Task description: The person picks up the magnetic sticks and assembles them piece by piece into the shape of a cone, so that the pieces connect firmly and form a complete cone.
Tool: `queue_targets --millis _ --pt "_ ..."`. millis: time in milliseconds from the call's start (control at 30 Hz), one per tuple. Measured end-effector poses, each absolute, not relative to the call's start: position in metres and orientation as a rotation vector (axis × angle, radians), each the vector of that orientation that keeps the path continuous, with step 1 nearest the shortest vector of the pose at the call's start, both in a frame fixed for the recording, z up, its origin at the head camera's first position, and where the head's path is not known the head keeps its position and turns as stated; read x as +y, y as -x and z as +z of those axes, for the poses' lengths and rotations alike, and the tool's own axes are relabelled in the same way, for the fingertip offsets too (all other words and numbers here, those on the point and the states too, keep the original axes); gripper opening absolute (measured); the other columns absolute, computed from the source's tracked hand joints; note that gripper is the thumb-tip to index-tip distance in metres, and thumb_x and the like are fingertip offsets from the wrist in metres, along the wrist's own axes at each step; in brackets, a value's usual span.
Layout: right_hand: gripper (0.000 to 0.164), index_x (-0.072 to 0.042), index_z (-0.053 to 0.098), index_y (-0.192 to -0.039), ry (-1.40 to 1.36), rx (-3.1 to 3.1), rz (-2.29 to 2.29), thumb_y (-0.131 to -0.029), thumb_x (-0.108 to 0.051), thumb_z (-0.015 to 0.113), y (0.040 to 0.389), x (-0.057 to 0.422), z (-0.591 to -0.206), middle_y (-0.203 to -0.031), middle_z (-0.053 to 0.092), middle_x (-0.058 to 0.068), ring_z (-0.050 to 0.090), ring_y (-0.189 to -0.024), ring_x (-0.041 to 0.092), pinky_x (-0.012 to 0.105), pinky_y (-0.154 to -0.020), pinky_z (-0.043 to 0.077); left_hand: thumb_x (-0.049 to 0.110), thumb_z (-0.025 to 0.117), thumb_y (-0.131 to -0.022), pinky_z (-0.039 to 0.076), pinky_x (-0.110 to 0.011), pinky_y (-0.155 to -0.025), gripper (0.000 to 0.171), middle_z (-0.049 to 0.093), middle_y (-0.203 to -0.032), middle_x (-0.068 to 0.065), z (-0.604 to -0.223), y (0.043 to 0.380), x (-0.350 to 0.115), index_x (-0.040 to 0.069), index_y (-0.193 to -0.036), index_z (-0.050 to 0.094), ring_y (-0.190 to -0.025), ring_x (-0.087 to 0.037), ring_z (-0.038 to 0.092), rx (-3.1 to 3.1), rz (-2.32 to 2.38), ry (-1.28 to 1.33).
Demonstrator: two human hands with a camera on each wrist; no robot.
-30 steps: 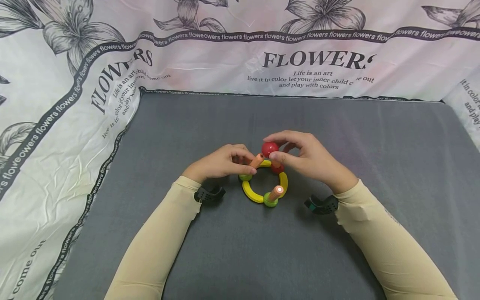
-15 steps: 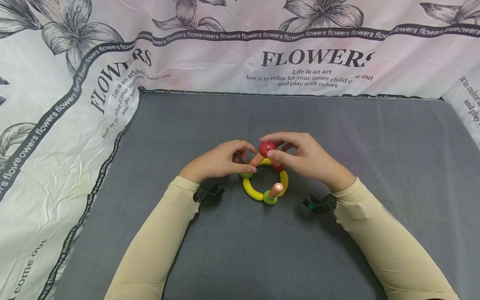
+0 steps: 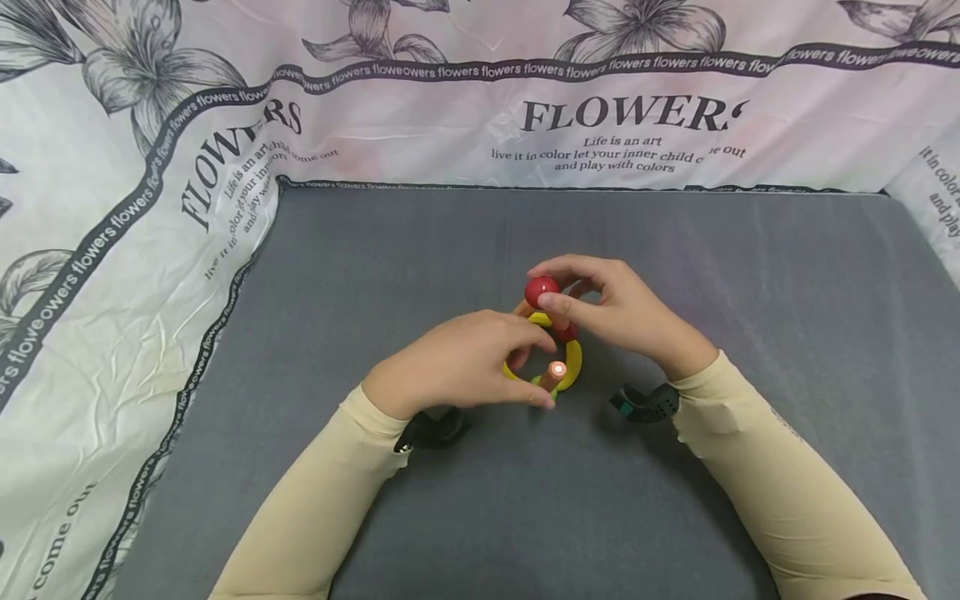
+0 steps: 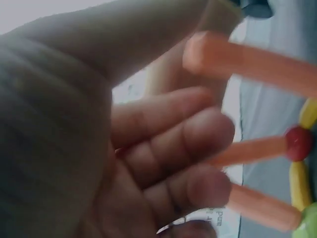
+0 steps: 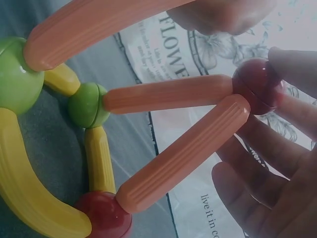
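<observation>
A ring of curved yellow pieces (image 3: 573, 365) lies on the grey surface, joined by two green balls (image 5: 17, 74) and a lower red ball (image 5: 104, 215). Two orange rods (image 5: 171, 94) lean from the ring up to an upper red ball (image 3: 542, 292), where their ends meet. My right hand (image 3: 626, 312) pinches that upper ball between thumb and fingers. The front orange rod (image 3: 553, 377) rises with a free top end. Around it, my left hand (image 3: 465, 362) has its thumb and fingers parted; no grip shows. That hand hides the ring's left part in the head view.
A grey cloth surface (image 3: 712, 250) surrounds the ring. White sheeting (image 3: 420, 125) with flower prints and lettering stands along the back and left. A dark band with a camera (image 3: 645, 406) is on the right wrist.
My left hand has let go of the left rod and moved toward me and right, to the front rod. The right hand brought the red ball to the left rod's top and still holds it.
</observation>
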State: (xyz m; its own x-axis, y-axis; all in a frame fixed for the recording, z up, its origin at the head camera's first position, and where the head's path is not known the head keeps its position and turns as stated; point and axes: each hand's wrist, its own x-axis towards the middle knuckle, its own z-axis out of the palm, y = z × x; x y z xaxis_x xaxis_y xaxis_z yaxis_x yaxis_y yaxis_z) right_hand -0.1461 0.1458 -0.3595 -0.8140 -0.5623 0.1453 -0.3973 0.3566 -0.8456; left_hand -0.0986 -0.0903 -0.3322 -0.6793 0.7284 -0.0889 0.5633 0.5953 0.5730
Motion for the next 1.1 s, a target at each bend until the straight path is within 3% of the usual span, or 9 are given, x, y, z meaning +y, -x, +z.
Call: queue_targets --millis 133,233,467,733,1100 --pt "0.031 -0.015 0.071 -0.132 0.869 2.437 -1.455 -0.101 -0.017 0.073 0.145 0.147 -0.359 -0.114 0.074 -0.002 0.067 -0.102 0.015 0.033 -0.088 0.055 0.039 0.077 -0.096 0.041 -0.025 -0.058 0.015 0.055 -0.072 0.008 -0.336 0.094 -0.079 0.025 -0.096 0.073 -0.063 -0.005 0.050 2.591 0.705 -1.088" --pt "0.030 -0.014 0.071 -0.131 0.877 2.431 -1.457 -0.101 -0.017 0.073 0.144 0.148 -0.359 -0.113 0.074 -0.001 0.067 -0.100 0.016 0.033 -0.085 0.056 0.031 0.072 -0.099 0.038 -0.025 -0.055 0.015 0.052 -0.069 0.007 -0.340 0.095 -0.077 0.026 -0.086 0.070 -0.061 -0.006 0.048 2.613 0.752 -1.086" --pt "0.028 -0.013 0.072 -0.128 0.935 2.451 -1.454 -0.101 -0.016 0.072 0.142 0.148 -0.356 -0.110 0.074 -0.003 0.067 -0.099 0.014 0.030 -0.084 0.055 0.033 0.070 -0.099 0.039 -0.025 -0.054 0.009 0.053 -0.069 0.009 -0.345 0.096 -0.070 0.026 -0.094 0.072 -0.061 -0.006 0.050 2.629 0.893 -1.028" --pt "0.028 -0.010 0.071 -0.128 0.961 2.438 -1.444 -0.101 -0.013 0.071 0.143 0.151 -0.357 -0.111 0.074 -0.001 0.066 -0.104 0.012 0.028 -0.088 0.054 0.034 0.072 -0.100 0.031 -0.024 -0.046 0.027 0.048 -0.056 0.007 -0.350 0.097 -0.067 0.023 -0.077 0.065 -0.048 -0.009 0.047 2.684 0.993 -0.815" --pt "0.032 -0.007 0.070 -0.129 0.958 2.388 -1.397 -0.098 -0.015 0.076 0.147 0.150 -0.355 -0.113 0.073 -0.003 0.065 -0.109 0.012 0.030 -0.089 0.054 0.034 0.068 -0.102 0.024 -0.025 -0.043 0.035 0.047 -0.051 0.006 -0.357 0.099 -0.069 0.020 -0.070 0.073 -0.045 -0.013 0.041 2.719 1.045 -0.632"
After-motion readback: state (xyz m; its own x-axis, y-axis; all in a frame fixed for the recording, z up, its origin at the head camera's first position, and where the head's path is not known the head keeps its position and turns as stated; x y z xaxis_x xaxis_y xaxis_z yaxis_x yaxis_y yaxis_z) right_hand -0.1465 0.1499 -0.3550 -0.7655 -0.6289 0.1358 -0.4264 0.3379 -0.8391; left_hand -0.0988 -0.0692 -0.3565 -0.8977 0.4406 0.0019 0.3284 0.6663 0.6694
